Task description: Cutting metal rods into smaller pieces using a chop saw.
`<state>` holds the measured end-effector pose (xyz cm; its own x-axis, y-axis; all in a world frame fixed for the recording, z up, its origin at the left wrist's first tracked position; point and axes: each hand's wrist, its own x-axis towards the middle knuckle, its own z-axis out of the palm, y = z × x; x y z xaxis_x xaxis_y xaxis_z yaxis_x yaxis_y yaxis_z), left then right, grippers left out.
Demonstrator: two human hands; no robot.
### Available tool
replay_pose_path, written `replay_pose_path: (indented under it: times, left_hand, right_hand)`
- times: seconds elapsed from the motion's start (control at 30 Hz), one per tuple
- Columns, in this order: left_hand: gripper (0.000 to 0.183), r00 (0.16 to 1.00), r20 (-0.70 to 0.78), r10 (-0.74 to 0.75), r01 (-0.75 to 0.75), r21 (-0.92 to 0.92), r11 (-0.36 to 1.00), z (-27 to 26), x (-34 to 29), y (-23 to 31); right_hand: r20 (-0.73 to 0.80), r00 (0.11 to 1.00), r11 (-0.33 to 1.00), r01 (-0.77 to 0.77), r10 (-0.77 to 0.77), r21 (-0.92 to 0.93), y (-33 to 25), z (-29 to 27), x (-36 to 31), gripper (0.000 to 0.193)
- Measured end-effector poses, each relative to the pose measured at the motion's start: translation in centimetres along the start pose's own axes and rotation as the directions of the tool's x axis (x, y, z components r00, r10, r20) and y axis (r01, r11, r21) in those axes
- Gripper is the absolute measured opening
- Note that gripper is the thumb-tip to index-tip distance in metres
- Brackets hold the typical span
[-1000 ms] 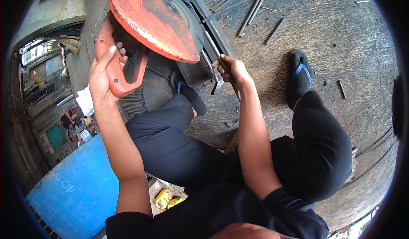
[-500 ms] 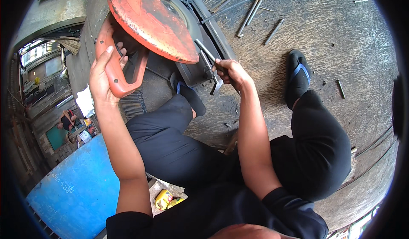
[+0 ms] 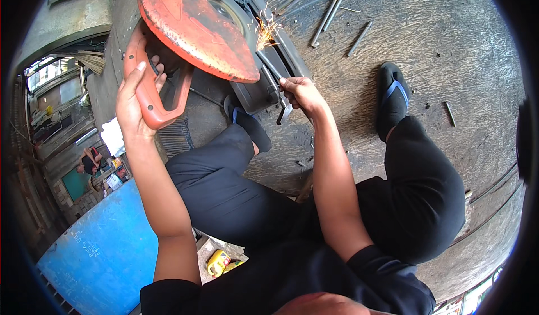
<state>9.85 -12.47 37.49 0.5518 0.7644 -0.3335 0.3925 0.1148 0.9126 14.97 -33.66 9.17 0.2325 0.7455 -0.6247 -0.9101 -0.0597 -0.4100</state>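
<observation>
A chop saw with a worn orange blade guard stands at the top, left of centre, over a dark metal base. My left hand is wrapped round its orange loop handle. In my right hand is a thin metal rod, its far end at the saw beside the guard. Orange sparks fly from that end. The exact contact with the disc is hidden by the guard and sparks. A small clamp lever hangs just below my right hand.
Several cut rods lie on the stained floor beyond and right of the saw. My sandalled feet stand near it. A blue drum is at lower left, with a yellow bottle beside it. Another person sits far left.
Sparks now burst at the rod's far end, where none showed before. The rod has shifted slightly away from me toward the saw, and the guard and handle have moved slightly left.
</observation>
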Motion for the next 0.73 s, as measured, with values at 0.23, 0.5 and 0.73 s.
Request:
replay_pose_path:
  times: [0.23, 0.5, 0.73]
  left_hand:
    - [0.050, 1.000, 0.007, -0.002, 0.002, 0.005, 1.000, 0.0, 0.0, 0.0]
    - [0.049, 1.000, -0.011, 0.003, -0.003, 0.017, 1.000, 0.1, -0.1, 0.1]
    - [0.054, 0.999, -0.032, -0.027, 0.029, 0.073, 0.997, -0.7, 0.4, 0.0]
  right_hand:
    - [-0.092, 0.974, 0.927, 0.163, -0.205, -0.337, 1.0, -0.3, 1.4, 0.028]
    - [-0.116, 0.992, 0.992, 0.043, -0.057, -0.115, -0.6, -0.1, 0.3, 0.045]
    - [0.000, 0.998, 0.996, -0.062, 0.062, 0.066, -0.9, -0.4, -0.3, 0.041]
